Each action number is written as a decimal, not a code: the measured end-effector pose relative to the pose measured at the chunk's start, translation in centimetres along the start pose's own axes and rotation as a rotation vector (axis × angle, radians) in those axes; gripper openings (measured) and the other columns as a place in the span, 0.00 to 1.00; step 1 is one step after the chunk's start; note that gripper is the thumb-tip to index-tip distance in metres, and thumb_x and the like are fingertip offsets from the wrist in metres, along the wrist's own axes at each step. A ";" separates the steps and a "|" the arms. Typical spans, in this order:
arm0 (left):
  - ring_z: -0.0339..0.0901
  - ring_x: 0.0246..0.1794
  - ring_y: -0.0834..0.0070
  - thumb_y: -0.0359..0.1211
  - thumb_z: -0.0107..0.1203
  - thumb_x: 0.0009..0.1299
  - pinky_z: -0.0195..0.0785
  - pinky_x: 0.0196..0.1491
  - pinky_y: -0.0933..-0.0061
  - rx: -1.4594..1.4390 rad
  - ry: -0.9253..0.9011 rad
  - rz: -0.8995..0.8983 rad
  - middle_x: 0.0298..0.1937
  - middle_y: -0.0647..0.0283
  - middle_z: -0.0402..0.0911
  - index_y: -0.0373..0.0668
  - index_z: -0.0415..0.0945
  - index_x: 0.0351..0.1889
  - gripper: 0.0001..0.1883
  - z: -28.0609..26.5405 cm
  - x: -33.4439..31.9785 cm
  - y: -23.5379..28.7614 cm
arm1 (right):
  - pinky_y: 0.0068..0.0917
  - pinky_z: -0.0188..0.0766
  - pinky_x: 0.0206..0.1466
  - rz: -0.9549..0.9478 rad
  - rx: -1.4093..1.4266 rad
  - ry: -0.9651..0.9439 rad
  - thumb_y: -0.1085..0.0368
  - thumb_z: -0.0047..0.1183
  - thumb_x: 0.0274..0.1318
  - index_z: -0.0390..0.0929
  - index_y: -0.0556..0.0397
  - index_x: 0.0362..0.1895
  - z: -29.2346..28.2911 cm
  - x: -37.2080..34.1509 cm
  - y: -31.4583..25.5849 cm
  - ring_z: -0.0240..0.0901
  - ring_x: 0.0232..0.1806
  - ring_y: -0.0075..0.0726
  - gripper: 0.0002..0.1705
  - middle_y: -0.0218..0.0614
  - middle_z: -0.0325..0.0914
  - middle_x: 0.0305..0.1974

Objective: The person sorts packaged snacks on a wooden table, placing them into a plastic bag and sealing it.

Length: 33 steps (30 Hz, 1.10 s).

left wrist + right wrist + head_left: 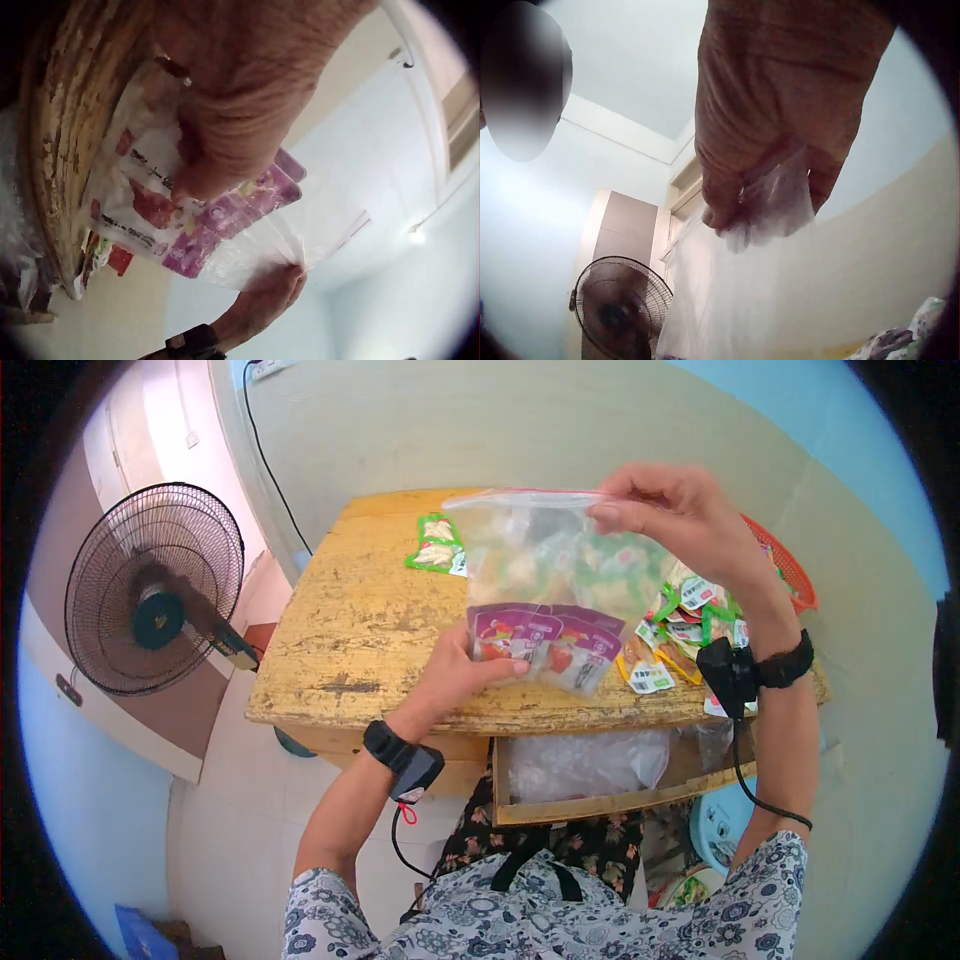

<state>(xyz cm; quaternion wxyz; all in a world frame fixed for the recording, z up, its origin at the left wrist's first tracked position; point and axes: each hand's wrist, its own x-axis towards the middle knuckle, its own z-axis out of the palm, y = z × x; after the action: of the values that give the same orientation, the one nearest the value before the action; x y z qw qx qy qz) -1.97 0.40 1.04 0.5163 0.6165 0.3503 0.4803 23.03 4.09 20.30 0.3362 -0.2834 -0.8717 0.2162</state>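
A clear zip bag point(560, 550) hangs upright over the front of the table, with purple-and-white snack packets point(550, 645) at its bottom. My right hand point(680, 520) pinches the bag's top right corner, where the plastic bunches between thumb and fingers in the right wrist view. Low on the bag, my left hand point(460, 670) grips its left side with the thumb across the front over the packets. The left wrist view shows that thumb lying on the purple packets point(225, 217). Fingers of the left hand behind the bag are hidden.
A green snack packet point(437, 545) lies on the worn yellow table point(340, 630). To the right are a heap of mixed packets point(690, 620) and a red basket point(795, 575). Below, an open drawer point(590, 760) holds clear plastic bags. A fan point(155, 590) stands at the left.
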 end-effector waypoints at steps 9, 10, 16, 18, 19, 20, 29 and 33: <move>0.78 0.54 0.76 0.32 0.71 0.64 0.74 0.54 0.72 -0.086 0.046 0.149 0.58 0.61 0.81 0.36 0.67 0.71 0.37 -0.9 1.2 3.2 | 0.21 0.73 0.46 0.027 -0.010 -0.065 0.66 0.60 0.66 0.83 0.59 0.40 -0.5 0.4 -0.3 0.75 0.39 0.16 0.08 0.25 0.81 0.34; 0.77 0.54 0.77 0.32 0.72 0.64 0.73 0.52 0.74 -0.103 0.077 0.210 0.59 0.61 0.80 0.37 0.64 0.73 0.40 -1.0 1.5 4.0 | 0.21 0.73 0.46 0.025 -0.018 -0.063 0.66 0.60 0.65 0.83 0.59 0.40 -0.5 0.5 -0.4 0.75 0.39 0.16 0.08 0.25 0.81 0.34; 0.79 0.48 0.79 0.34 0.70 0.66 0.72 0.52 0.75 0.058 0.136 0.350 0.46 0.66 0.85 0.36 0.82 0.54 0.21 -1.0 3.7 11.0 | 0.20 0.70 0.42 -0.011 0.009 -0.022 0.66 0.61 0.63 0.83 0.58 0.39 0.0 0.7 -0.4 0.73 0.37 0.16 0.08 0.23 0.79 0.31; 0.79 0.45 0.82 0.35 0.70 0.66 0.72 0.50 0.77 0.031 0.153 0.350 0.41 0.69 0.86 0.37 0.85 0.47 0.15 -0.5 4.1 12.0 | 0.18 0.65 0.35 -0.058 0.002 0.032 0.64 0.62 0.62 0.83 0.57 0.38 0.3 0.6 -0.3 0.67 0.33 0.14 0.08 0.20 0.75 0.28; 0.79 0.43 0.83 0.36 0.70 0.66 0.72 0.49 0.78 0.017 0.160 0.351 0.39 0.70 0.86 0.38 0.86 0.43 0.12 -0.4 4.4 12.3 | 0.18 0.66 0.36 -0.043 0.008 0.040 0.64 0.62 0.62 0.83 0.57 0.38 0.3 0.6 -0.2 0.68 0.33 0.14 0.08 0.20 0.75 0.28; 0.79 0.42 0.84 0.36 0.70 0.67 0.71 0.48 0.79 0.025 0.159 0.351 0.38 0.70 0.86 0.38 0.86 0.42 0.12 -0.5 4.7 12.2 | 0.19 0.67 0.36 -0.029 0.016 0.048 0.64 0.62 0.62 0.83 0.57 0.38 0.3 0.5 -0.1 0.69 0.33 0.14 0.08 0.20 0.76 0.28; 0.77 0.39 0.85 0.35 0.66 0.70 0.68 0.48 0.81 0.102 0.199 0.402 0.36 0.71 0.85 0.40 0.85 0.40 0.08 -1.2 4.7 12.1 | 0.19 0.69 0.39 0.118 -0.084 0.090 0.66 0.64 0.60 0.83 0.57 0.37 -2.1 -2.2 0.6 0.71 0.35 0.14 0.08 0.21 0.79 0.31; 0.78 0.39 0.85 0.33 0.65 0.70 0.70 0.48 0.81 0.105 0.196 0.440 0.36 0.71 0.85 0.40 0.85 0.41 0.07 -1.7 4.7 12.0 | 0.18 0.69 0.39 0.152 0.014 0.169 0.64 0.64 0.60 0.83 0.56 0.36 -2.8 -3.9 0.8 0.72 0.35 0.14 0.08 0.21 0.80 0.31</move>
<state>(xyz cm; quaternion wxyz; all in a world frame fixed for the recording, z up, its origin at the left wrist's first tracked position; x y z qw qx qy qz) -2.96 2.57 13.84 0.3300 0.6543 0.2807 0.6198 27.66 2.75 19.91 0.3930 -0.3635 -0.8147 0.2227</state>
